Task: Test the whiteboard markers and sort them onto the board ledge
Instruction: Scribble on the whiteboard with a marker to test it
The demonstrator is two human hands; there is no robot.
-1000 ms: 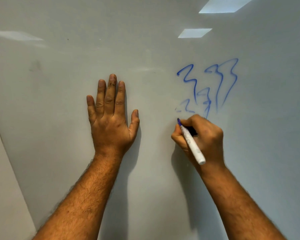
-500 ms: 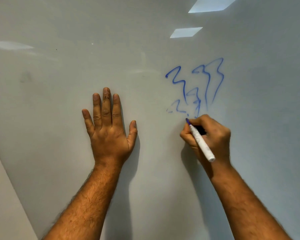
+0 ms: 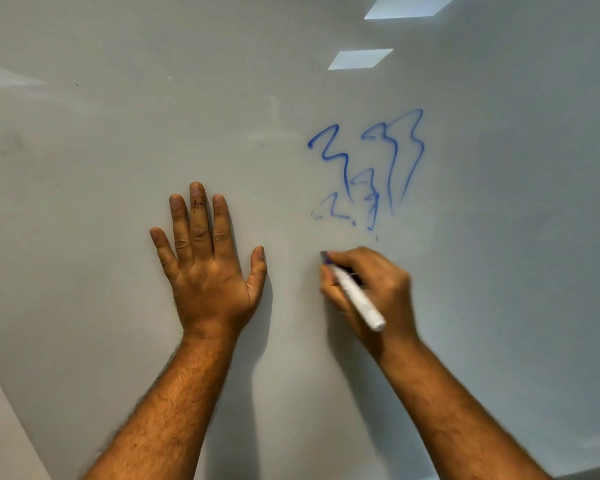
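One marker [image 3: 355,295] is under test: right hand [image 3: 371,292] pinches it, tip at the whiteboard [image 3: 118,133] mid-frame below blue scribbles [image 3: 368,168]; left hand [image 3: 205,268] lies spread flat; next, judging the ink and placing it on the unseen ledge

Your left hand [image 3: 210,268] lies flat, fingers straight, on the glossy white whiteboard [image 3: 84,168], while your right hand [image 3: 371,289] grips a white-barrelled blue-tipped marker [image 3: 355,296] below the blue zigzag scribbles [image 3: 368,168].

Pale grey whiteboard [image 3: 101,150] before me, blue marker squiggles [image 3: 371,171] upper right, my left hand [image 3: 208,271] flat against it
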